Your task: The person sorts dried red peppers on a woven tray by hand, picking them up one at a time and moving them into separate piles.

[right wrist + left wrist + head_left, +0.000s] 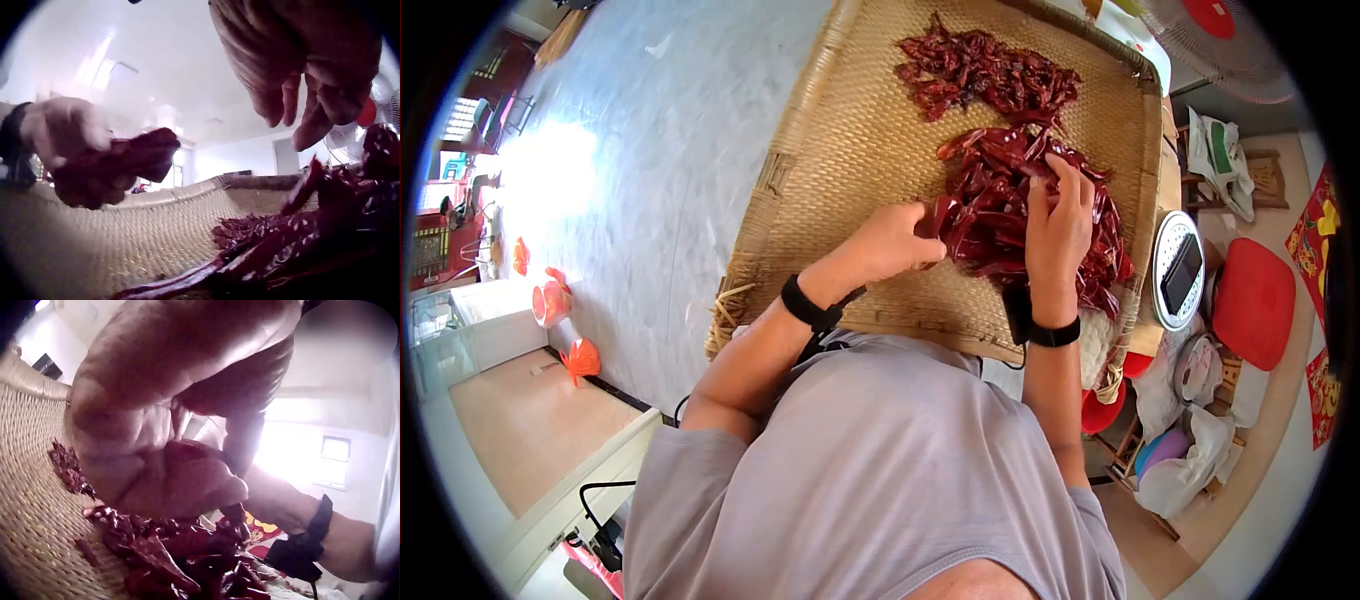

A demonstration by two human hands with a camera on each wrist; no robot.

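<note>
Dried red chilies lie on a woven bamboo tray, with a larger pile near the person and a smaller, darker pile farther off. The left hand is left of the larger pile, its fingers curled round a few dried chilies whose ends stick out past the fingers in the right wrist view. Over the right part of that pile hovers the right hand, fingers bent loosely downward. Between those fingertips the right wrist view shows nothing held. Each wrist wears a black strap.
The tray's raised rim runs around the chilies. At its right, a phone lies on a round white lid. A red stool stands beyond, and a fan is at the upper right. Grey floor stretches left.
</note>
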